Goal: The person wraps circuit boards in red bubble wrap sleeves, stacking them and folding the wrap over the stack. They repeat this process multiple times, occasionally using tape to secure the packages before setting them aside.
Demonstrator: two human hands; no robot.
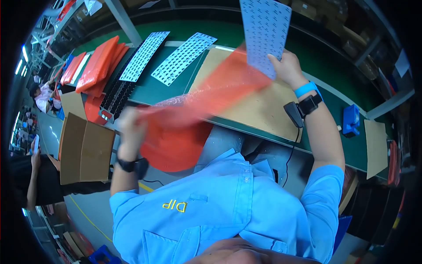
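My right hand [288, 68] is closed on the lower end of a white circuit board panel [267, 33], which stands up, tilted, over the far side of the table. A red bubble-wrap bag [215, 94] stretches across in front of me, blurred by motion. Its far end overlaps the panel's lower edge; whether the panel is inside it I cannot tell. My left hand [132, 127], smeared too, grips the bag's near left end, and a wide red part hangs below the table edge. Two similar panels [145, 57] lie flat, the left one on a black slotted rack [115, 99].
A brown cardboard sheet [259, 112] covers the middle of the green table [173, 94]. Red bubble-wrap bags [99, 61] are piled at the left. An open carton [83, 149] stands below them. At the right is a blue holder [351, 119]. Another person [30, 176] stands at the left.
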